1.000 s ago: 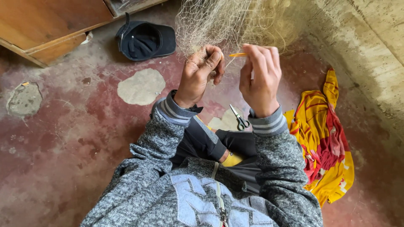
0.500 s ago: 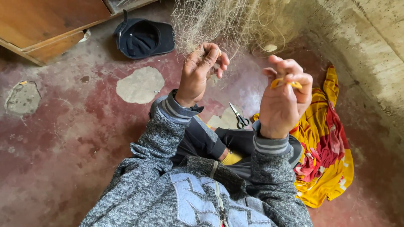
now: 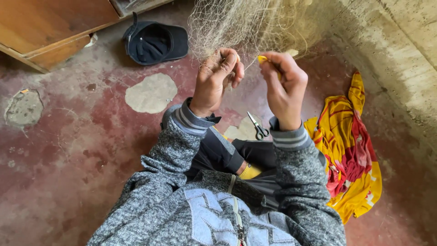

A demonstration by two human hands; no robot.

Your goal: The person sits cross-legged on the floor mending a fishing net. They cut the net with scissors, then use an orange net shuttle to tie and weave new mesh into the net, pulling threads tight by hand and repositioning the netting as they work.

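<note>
A pale, fine-meshed fishing net (image 3: 248, 25) hangs down in front of me. My left hand (image 3: 216, 79) pinches a fold of its lower edge between thumb and fingers. My right hand (image 3: 284, 86) is closed around a small yellow netting needle (image 3: 262, 59), whose tip shows just above my fingers, close to the net and to my left hand. A thin line runs between the two hands. Small scissors (image 3: 258, 127) lie on the floor below my hands, by my knee.
A dark cap (image 3: 154, 42) lies upside down on the worn red floor (image 3: 82, 150). A wooden cabinet (image 3: 50, 27) stands at the top left. A yellow and red cloth (image 3: 348, 155) lies crumpled at the right, beside a rough concrete wall (image 3: 400, 54).
My right hand swung out to the right with the yellow needle, then came back in toward the net and my left hand. The left hand has kept its hold on the net.
</note>
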